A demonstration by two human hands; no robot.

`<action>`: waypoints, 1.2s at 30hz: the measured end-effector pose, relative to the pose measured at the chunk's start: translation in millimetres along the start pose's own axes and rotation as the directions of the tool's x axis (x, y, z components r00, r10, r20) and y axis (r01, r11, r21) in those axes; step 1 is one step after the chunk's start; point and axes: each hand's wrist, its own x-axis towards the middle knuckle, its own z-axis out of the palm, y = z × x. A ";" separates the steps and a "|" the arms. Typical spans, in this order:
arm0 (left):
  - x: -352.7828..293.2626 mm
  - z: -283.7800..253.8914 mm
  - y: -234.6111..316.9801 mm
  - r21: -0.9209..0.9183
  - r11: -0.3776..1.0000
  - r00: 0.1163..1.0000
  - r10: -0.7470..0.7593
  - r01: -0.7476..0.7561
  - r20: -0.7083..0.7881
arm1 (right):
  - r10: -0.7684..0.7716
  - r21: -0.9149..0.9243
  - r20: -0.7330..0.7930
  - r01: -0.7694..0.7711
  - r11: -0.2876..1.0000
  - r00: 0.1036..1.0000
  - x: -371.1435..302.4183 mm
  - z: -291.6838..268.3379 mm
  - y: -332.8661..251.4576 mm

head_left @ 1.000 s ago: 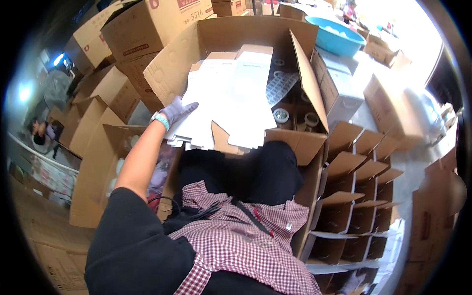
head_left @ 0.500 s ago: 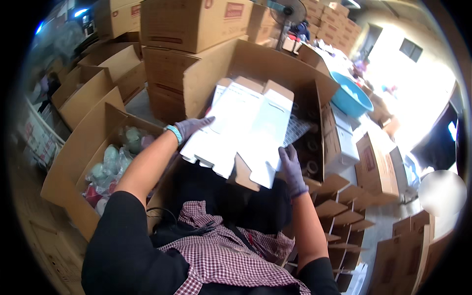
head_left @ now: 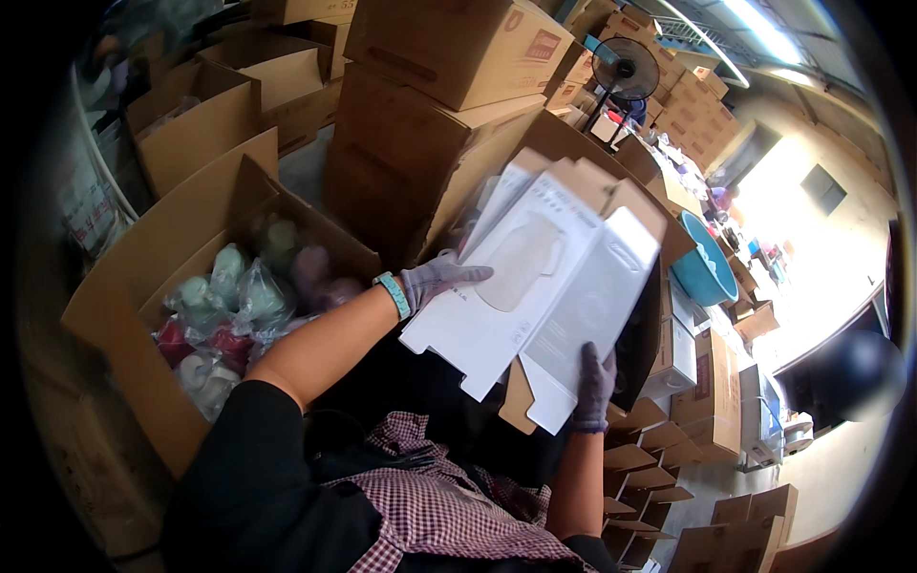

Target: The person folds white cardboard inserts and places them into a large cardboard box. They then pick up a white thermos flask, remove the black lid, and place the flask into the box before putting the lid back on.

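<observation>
A flattened white carton (head_left: 535,272) with a printed picture of a pale vessel-like item on one panel lies tilted across my lap. My left hand (head_left: 444,280), in a grey-purple glove, holds its left edge, with a finger stretched over the printed face. Gripping the lower right edge is my gloved right hand (head_left: 596,387). Part of another white flat piece (head_left: 501,196) shows behind the carton's upper left side. Beyond the carton stands a large open cardboard box (head_left: 458,205), its inside mostly covered by the carton.
To the left, an open cardboard box (head_left: 124,286) holds several plastic-wrapped green, red and purple items (head_left: 263,296). Tall stacked boxes (head_left: 411,143) rise ahead. On the right are a blue basin (head_left: 705,272), cardboard dividers (head_left: 635,458) and more boxes (head_left: 707,396). A fan (head_left: 625,69) stands farther back.
My view has swung and tilted, so the surroundings shift. The carton now leans more to the right, its printed face showing clearly. Both hands stay on it.
</observation>
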 end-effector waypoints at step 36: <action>-718.0 -63.5 -93.9 -0.338 0.483 -0.581 0.552 0.808 -0.599 | 0.184 -0.298 0.730 0.064 0.953 0.658 -104.0 94.0 -18.0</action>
